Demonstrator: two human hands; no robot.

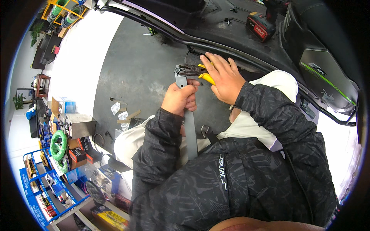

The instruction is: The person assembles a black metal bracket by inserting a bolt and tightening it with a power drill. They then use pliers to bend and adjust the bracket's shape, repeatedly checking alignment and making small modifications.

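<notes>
Strap (189,133): grey woven cloth, matt. Pliers (194,71): dark dull metal head, glossy yellow plastic handles. Floor (135,69): grey concrete, rough and matt. Jacket sleeve (162,142): dark synthetic cloth, faint sheen.

A: What is the person wearing on top?

B: A dark jacket (231,181), black with a faint grey leaf pattern all over; the fabric looks thin and slightly shiny, creased at the elbows.

A: Any markings?

B: A narrow strip of pale lettering runs down the chest beside the zip line; nothing else stands out.

A: And the sleeves?

B: Long, reaching to both wrists; the cuffs sit snug; the hands, left (180,99) and right (225,79), are bare, with no gloves.

A: Below the jacket?

B: Light cream trousers (250,125), plain; they show at both knees.
</notes>
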